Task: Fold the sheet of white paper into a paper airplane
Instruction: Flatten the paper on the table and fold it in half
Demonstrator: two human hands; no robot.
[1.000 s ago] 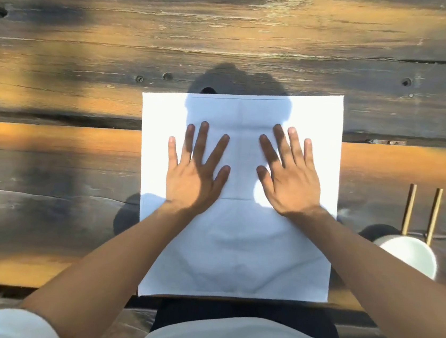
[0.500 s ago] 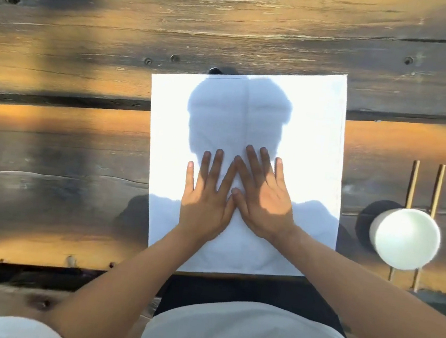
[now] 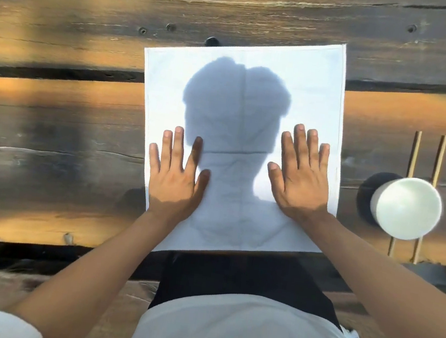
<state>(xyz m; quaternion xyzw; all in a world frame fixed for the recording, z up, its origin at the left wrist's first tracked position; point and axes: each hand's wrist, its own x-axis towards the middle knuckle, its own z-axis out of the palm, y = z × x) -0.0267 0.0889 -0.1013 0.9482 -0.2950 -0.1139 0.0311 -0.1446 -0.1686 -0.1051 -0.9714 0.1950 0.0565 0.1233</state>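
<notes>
The white sheet of paper (image 3: 302,94) lies flat on the wooden table, its near edge at the table's front. A lengthwise crease runs down its middle and a cross crease lies between my hands. My left hand (image 3: 175,174) rests palm down on the sheet's left side, fingers spread, little finger at the paper's left edge. My right hand (image 3: 300,175) lies flat on the right side, fingers spread, close to the right edge. Neither hand grips anything. A head shadow falls across the paper's middle.
A white paper cup (image 3: 406,207) stands to the right of the sheet, over two thin wooden sticks (image 3: 414,154). The weathered plank table (image 3: 54,127) has gaps between boards and knot holes. My lap and white shirt fill the bottom.
Both hands, side by side at the paper's centre half a second ago, have slid apart toward the left and right edges, still flat on it.
</notes>
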